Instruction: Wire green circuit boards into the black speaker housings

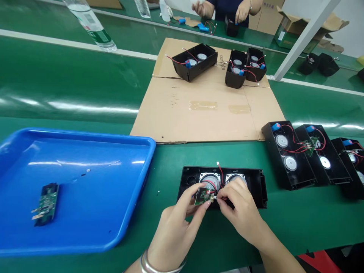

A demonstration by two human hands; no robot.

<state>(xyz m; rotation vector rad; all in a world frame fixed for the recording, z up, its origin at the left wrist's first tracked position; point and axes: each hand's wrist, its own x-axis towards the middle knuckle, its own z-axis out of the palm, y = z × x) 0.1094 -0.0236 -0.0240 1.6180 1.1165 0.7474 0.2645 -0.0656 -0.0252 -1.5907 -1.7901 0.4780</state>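
Observation:
A black speaker housing [256,187] with two round drivers lies on the green table in front of me. Over its near edge, my left hand [182,216] holds a small green circuit board [201,196] between thumb and fingers. Red wires run from the board across the left driver. My right hand [239,206] pinches a small white connector [215,197] at the board's right edge. Another red wire with a white plug [218,163] sticks up between the drivers.
A blue tray [150,151] at the left holds a circuit board [47,204]. Wired black housings [292,167] stand at the right; more [196,62] sit on cardboard [182,125] behind. A bottle [93,28] is at upper left. Another person's hand [243,11] shows across the table.

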